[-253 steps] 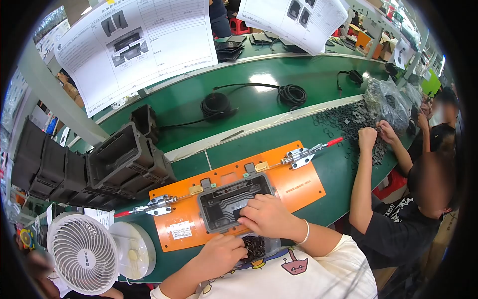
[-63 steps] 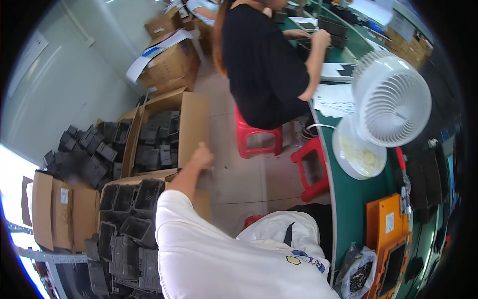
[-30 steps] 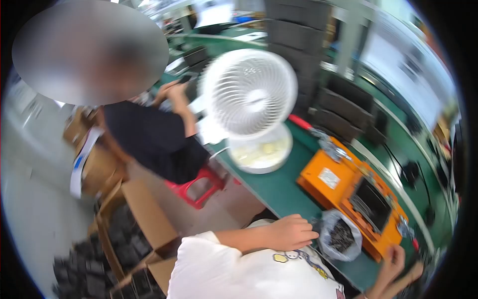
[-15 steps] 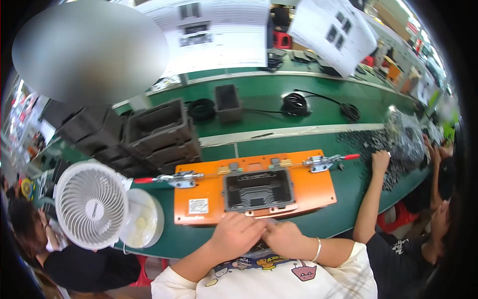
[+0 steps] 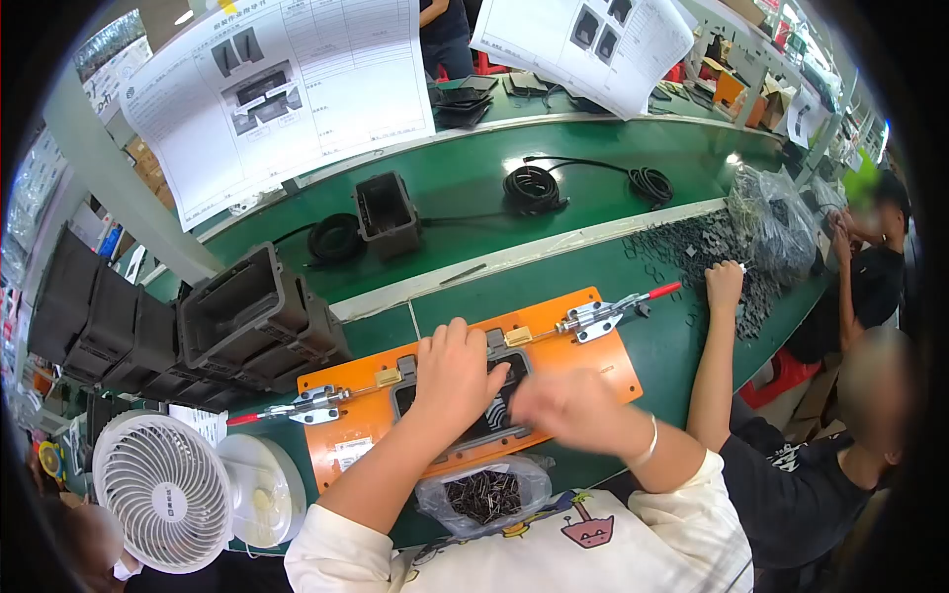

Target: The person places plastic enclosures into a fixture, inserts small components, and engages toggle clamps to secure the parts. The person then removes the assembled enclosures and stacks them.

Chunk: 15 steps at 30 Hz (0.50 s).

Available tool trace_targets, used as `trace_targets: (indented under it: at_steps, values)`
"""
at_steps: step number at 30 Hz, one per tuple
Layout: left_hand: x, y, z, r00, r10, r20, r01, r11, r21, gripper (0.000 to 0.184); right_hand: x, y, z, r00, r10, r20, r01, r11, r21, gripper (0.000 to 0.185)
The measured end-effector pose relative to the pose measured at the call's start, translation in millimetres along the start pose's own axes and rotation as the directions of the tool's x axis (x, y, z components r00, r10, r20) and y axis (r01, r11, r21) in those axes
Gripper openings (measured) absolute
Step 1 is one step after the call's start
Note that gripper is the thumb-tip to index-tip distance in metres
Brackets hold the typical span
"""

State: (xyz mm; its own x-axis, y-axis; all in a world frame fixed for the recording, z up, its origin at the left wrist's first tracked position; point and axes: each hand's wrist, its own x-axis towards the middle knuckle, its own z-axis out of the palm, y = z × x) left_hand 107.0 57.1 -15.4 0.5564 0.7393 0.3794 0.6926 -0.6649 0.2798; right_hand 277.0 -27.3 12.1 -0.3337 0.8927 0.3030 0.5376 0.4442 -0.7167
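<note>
My left hand (image 5: 453,374) reaches across the dark grey plastic housing (image 5: 499,435) in the orange fixture plate (image 5: 615,361). Its fingers are stretched toward the housing's far edge, thumb apart, covering part of the cavity. Just right of the housing is my right hand (image 5: 578,407), smeared by motion, so its fingers and anything in them cannot be made out. Toggle clamps with red handles sit at the plate's left (image 5: 318,403) and right (image 5: 595,318). In front of the plate, by my shirt, lies a clear plastic bag (image 5: 536,484) of small dark pin-like pieces (image 5: 482,494).
Stacked grey housings (image 5: 237,321) stand at left behind a white fan (image 5: 163,494). Another housing (image 5: 388,212) and coiled black cables (image 5: 534,188) lie on the far bench. At right, a co-worker's hand (image 5: 725,282) touches a pile of small black parts (image 5: 692,237).
My hands were together in front of the fixture; now they are apart, the left over the housing and the right beside it. The bag of pins has come into view as my head turned.
</note>
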Motion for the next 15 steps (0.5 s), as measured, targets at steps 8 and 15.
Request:
trace_targets:
  at_steps: [8, 15]
  values:
    - [0, 1, 14, 0.996, -0.082, -0.039, 0.076, 0.987, -0.139, 0.031, 39, 76, -1, 0.953, -0.055, -0.298, 0.024, 0.994, -0.108, 0.01]
    - [-1, 0, 18, 0.994, -0.079, -0.072, 0.065, 0.981, -0.182, 0.029, 34, 55, -4, 0.951, -0.228, -0.209, 0.118, 0.893, -0.435, 0.014]
